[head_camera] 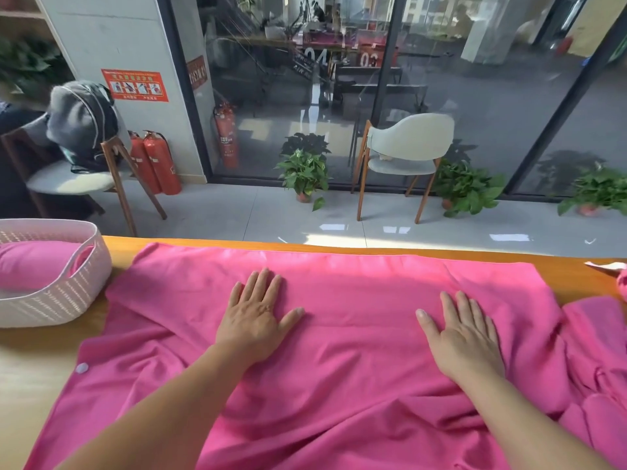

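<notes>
A large pink towel (353, 290) lies spread across the wooden table (30, 361), its far edge near the table's far edge, with wrinkles toward me. My left hand (252, 317) lies flat on the towel left of centre, fingers straight and pointing away. My right hand (463, 334) lies flat on it right of centre, fingers straight too. A white snap button (81, 368) shows near the towel's left edge.
A white woven basket (57, 300) at the table's left holds a rolled pink towel (34, 266). More pink cloth (597, 337) lies at the right. Beyond the table are chairs (403, 154), potted plants (303, 171), fire extinguishers (161, 162) and a glass wall.
</notes>
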{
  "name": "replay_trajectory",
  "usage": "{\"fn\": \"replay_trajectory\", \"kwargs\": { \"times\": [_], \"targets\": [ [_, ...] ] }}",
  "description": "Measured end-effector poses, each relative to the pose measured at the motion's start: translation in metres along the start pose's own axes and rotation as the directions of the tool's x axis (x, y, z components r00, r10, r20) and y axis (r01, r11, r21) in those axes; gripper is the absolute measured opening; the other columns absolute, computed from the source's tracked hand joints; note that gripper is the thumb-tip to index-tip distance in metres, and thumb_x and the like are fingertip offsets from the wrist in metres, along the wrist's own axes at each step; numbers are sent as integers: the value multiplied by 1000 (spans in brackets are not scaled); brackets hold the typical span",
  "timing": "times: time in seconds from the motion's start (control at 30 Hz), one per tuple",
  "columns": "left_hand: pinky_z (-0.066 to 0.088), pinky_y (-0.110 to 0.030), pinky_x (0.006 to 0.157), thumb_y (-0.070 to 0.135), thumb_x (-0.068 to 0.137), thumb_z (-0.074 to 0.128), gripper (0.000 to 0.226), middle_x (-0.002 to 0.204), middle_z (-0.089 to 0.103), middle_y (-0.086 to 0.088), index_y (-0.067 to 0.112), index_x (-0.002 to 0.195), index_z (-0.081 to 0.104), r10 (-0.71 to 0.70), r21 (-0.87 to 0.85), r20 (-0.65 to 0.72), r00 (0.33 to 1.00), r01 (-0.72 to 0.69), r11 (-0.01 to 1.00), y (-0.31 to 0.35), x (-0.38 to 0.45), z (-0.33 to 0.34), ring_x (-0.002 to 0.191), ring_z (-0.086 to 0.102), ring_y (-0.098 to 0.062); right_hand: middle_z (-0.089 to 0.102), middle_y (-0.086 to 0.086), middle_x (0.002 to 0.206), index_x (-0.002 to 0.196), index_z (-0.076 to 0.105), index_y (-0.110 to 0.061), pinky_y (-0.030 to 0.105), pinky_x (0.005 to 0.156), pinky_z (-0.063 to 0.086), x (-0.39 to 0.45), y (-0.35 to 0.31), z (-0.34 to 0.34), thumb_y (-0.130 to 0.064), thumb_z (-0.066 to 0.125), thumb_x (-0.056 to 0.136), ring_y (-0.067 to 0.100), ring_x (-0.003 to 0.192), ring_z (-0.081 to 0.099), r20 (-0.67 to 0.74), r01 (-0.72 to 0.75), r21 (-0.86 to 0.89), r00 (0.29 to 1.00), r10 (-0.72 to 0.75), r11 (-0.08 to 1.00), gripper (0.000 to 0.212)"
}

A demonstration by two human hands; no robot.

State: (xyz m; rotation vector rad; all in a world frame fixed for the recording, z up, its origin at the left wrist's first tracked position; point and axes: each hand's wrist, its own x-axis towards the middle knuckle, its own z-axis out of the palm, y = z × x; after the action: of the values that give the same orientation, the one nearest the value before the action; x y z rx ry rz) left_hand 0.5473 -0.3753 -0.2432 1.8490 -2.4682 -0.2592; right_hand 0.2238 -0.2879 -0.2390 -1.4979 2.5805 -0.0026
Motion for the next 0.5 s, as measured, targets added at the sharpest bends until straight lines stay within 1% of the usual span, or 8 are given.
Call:
{"fn": "replay_trajectory", "kwargs": {
  "times": [0.1, 0.23, 0.3, 0.37, 0.4, 0.43, 0.5],
  "targets": [
    [-8, -39, 121, 84, 69, -10, 106, 163, -12, 3, 26, 157, 0, 22, 15, 14, 1000, -22, 1000, -2, 1, 0, 149, -16, -14, -6, -2, 166, 159, 1, -27, 37, 123, -3, -1, 2, 0, -72, 5, 91, 16, 153, -5, -3, -5, 3, 1000, 5, 1000, 81],
    [-7, -39, 122, 87, 61, -24, 114, 163, -13, 4, 29, 156, -1, 21, 34, 2, 1000, -21, 999, -2, -1, 0, 149, -15, -13, -6, -2, 166, 159, 2, -27, 39, 123, -2, -3, 1, -1, -71, 6, 92, 16, 152, -5, -12, -12, 1, 1000, 12, 1000, 81],
    [-5, -40, 122, 88, 59, -24, 117, 163, -10, 3, 28, 156, 1, 23, 49, 4, 1000, -23, 999, -4, 2, -1, 150, -13, -14, -6, -1, 166, 159, 2, -27, 39, 123, -3, -1, -2, -2, -70, 9, 93, 17, 152, -6, -3, -4, 4, 1000, 4, 1000, 79],
    [-5, -41, 122, 90, 58, -19, 119, 163, -11, 2, 27, 157, 0, 22, 24, 48, 999, -23, 999, -5, 3, -5, 150, -13, -16, -8, 0, 166, 159, 1, -26, 39, 123, -4, 1, -3, -6, -69, 13, 95, 18, 152, -7, 52, 4, 18, 999, -5, 1000, 78],
    [-6, -42, 122, 88, 60, -15, 115, 163, -13, 1, 26, 157, -1, 24, 0, 54, 998, -25, 1000, -2, 3, -8, 149, -14, -16, -8, 1, 166, 159, 0, -26, 40, 123, -4, 0, -3, -9, -69, 14, 96, 19, 153, -7, 83, -1, 33, 997, -2, 999, 78],
    [-7, -42, 121, 84, 65, -12, 109, 162, -15, 0, 26, 156, -2, 32, -30, 26, 999, -31, 999, 3, 1, -10, 149, -16, -17, -9, 2, 166, 159, 0, -25, 41, 123, -4, -1, -2, -12, -69, 16, 96, 20, 153, -7, 105, -9, 58, 995, 3, 998, 78],
    [-10, -40, 121, 80, 76, -5, 94, 161, -18, 2, 27, 154, -4, 62, -96, -81, 995, -70, 993, 19, -10, -13, 148, -18, -15, -8, 4, 166, 159, 2, -23, 42, 123, -2, -12, 0, -19, -67, 19, 97, 21, 153, -6, 77, -26, 128, 997, 17, 991, 78]
  ]
}}
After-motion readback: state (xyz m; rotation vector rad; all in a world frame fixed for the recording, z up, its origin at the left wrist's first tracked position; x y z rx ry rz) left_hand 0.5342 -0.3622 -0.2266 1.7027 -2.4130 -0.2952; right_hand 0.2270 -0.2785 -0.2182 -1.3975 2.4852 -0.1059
